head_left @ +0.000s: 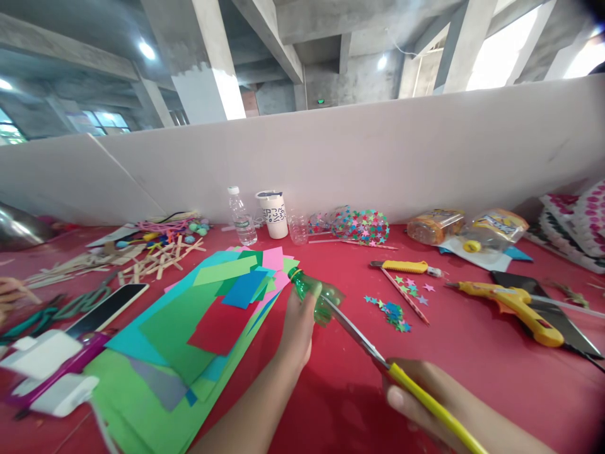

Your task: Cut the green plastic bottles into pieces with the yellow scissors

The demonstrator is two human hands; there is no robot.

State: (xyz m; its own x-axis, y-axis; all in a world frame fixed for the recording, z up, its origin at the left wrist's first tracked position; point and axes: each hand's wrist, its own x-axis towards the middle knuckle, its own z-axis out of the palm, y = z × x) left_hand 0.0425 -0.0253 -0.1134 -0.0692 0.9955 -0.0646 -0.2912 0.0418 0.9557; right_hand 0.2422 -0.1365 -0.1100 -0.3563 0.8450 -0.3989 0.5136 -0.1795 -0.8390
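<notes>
My left hand (300,325) grips the cut-off top of a green plastic bottle (326,306), its neck pointing up and away to the left. In my right hand (420,394) are scissors (357,337) with long metal blades and a yellow handle; their tip reaches the bottle's cut side. My fingers hide part of the handle, and slight blur hides whether the blades are parted. Left of my left hand lies a loose stack of coloured paper (174,328). Small star-shaped pieces (394,315) lie on the red table (350,391) beyond my right hand.
A yellow utility knife (406,267), a striped straw (406,299) and a yellow glue gun (515,302) lie to the right. Along the back partition stand a water bottle (243,221) and a white cup (273,214). A phone (108,309) and white chargers (57,372) are at left.
</notes>
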